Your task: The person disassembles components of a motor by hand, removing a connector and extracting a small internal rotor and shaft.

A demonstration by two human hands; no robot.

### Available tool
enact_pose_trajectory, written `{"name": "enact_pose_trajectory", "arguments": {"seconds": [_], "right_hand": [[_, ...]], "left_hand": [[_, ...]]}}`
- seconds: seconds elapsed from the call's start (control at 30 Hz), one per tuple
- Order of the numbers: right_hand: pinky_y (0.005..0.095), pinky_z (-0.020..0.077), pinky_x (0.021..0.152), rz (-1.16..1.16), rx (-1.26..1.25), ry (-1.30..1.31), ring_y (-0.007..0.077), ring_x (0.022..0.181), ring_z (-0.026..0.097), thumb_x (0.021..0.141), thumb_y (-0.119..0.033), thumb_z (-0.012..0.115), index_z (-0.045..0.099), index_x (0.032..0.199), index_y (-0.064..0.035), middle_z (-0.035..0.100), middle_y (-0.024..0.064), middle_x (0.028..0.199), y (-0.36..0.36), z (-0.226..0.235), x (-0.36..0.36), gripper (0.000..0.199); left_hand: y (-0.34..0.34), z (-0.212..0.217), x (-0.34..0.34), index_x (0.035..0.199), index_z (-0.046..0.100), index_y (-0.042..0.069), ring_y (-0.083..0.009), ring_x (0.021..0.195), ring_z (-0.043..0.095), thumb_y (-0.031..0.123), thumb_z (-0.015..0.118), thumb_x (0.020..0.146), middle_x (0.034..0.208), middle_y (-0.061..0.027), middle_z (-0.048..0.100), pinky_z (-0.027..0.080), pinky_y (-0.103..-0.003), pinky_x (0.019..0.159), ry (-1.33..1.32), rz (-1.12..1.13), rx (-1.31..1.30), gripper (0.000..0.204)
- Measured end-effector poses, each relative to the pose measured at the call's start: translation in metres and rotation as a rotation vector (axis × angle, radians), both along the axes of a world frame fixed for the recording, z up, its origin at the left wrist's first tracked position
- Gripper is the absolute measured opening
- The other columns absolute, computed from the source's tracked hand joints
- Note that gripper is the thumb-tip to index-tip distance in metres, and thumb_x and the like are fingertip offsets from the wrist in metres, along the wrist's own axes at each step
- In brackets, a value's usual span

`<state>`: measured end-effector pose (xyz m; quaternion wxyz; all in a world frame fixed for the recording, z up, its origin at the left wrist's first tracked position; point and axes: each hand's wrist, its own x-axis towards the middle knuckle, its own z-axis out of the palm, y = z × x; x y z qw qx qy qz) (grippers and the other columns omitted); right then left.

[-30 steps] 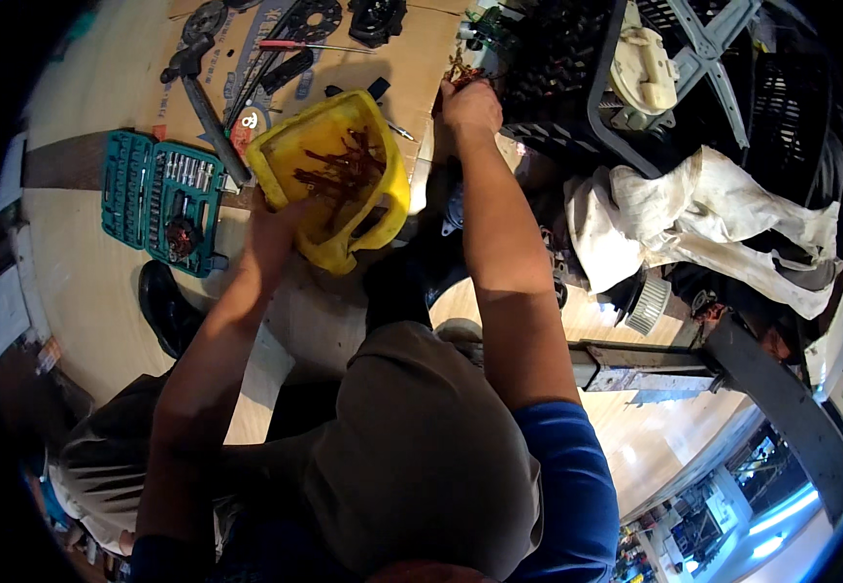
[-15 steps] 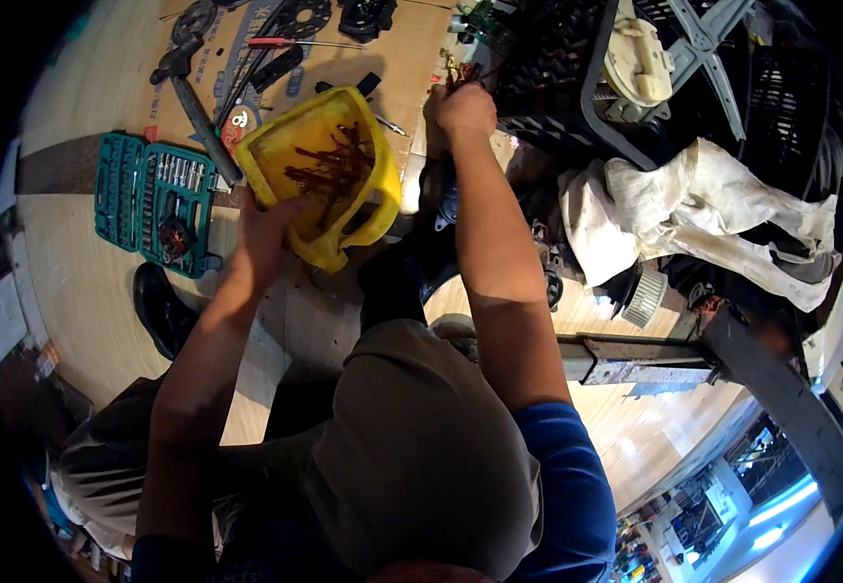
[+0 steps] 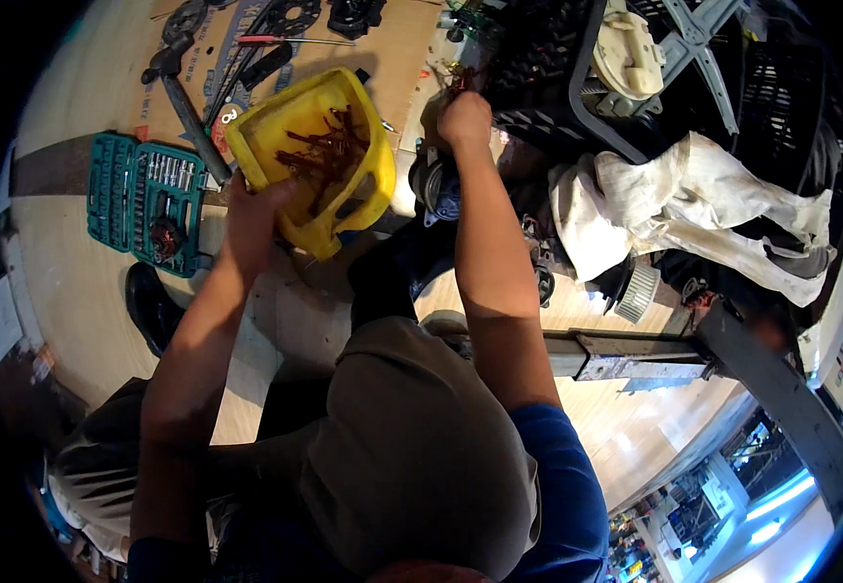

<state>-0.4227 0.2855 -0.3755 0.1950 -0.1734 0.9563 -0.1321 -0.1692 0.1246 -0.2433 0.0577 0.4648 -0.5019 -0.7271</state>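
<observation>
My left hand (image 3: 254,219) grips the near-left rim of a cut-open yellow plastic container (image 3: 376,185), its thumb over the edge. Inside lies a loose heap of reddish-brown copper wire pieces (image 3: 327,149). To the right of the container, my right hand (image 3: 465,119) is closed around a bunch of similar copper wire (image 3: 459,78), whose ends stick out past the far side of the fist. The fingers of that hand are mostly hidden from above. Just below it sits a dark round motor-like part (image 3: 435,187).
A green socket set (image 3: 111,199) lies open at the left, beside a hammer (image 3: 188,112). Cardboard (image 3: 344,58) carries a screwdriver (image 3: 295,41) and dark parts. At right are a black crate (image 3: 538,73), a white cloth (image 3: 635,209) and a metal beam (image 3: 635,357).
My left hand and the yellow container have shifted slightly away from me. My right hand has come slightly nearer, still closed. The view has moved a little.
</observation>
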Motion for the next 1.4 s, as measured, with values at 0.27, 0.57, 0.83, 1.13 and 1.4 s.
{"name": "enact_pose_trajectory", "arguments": {"seconds": [0.27,0.57,0.83,1.13,1.4], "right_hand": [[0.0491,0.0504,0.074,-0.102,-0.372,0.16,0.0461,0.079,0.062,0.08,-0.02,0.06,0.06,0.083,0.0095,0.062,0.0306,0.078,0.019,0.036,0.031,0.029],[0.0452,0.0482,0.081,0.178,-0.499,-0.142,0.042,0.093,0.061,0.082,-0.02,0.065,0.061,0.095,0.0031,0.064,0.0267,0.094,-0.009,0.121,0.1,0.027],[0.045,0.0523,0.079,-0.079,-0.254,0.061,0.0418,0.094,0.063,0.084,-0.016,0.059,0.067,0.096,0.0029,0.064,0.0288,0.095,-0.007,0.038,-0.009,0.024],[0.0431,0.0518,0.088,-0.226,0.01,-0.206,0.0351,0.107,0.063,0.079,-0.02,0.068,0.066,0.108,-0.0011,0.066,0.0173,0.114,-0.048,0.031,-0.026,0.035],[0.0456,0.0508,0.085,-0.263,-0.095,-0.022,0.0417,0.097,0.063,0.081,-0.024,0.061,0.066,0.094,0.0048,0.064,0.0301,0.099,-0.018,0.008,-0.021,0.032]], "left_hand": [[-0.004,-0.005,-0.012,0.124,0.048,-0.001,-0.0221,0.099,0.061,0.008,0.067,0.081,0.111,-0.012,0.061,0.051,-0.034,0.083,0.068,-0.024,0.014,0.048],[0.004,-0.019,-0.022,0.123,0.047,-0.001,-0.022,0.097,0.062,0.007,0.067,0.081,0.111,-0.012,0.061,0.052,-0.034,0.082,0.152,-0.07,0.041,0.047],[-0.003,-0.021,-0.008,0.127,0.046,0.003,-0.0261,0.107,0.058,0.014,0.066,0.082,0.116,-0.0105,0.058,0.047,-0.039,0.09,0.083,-0.148,-0.084,0.05],[0.002,-0.008,-0.005,0.123,0.048,0.002,-0.0258,0.099,0.061,0.016,0.067,0.082,0.109,-0.0104,0.061,0.049,-0.038,0.082,0.028,-0.004,-0.006,0.047],[-0.002,-0.017,-0.006,0.121,0.049,0.0,-0.0218,0.096,0.062,0.011,0.068,0.08,0.108,-0.0109,0.062,0.05,-0.035,0.082,0.01,-0.003,-0.025,0.047]]}}
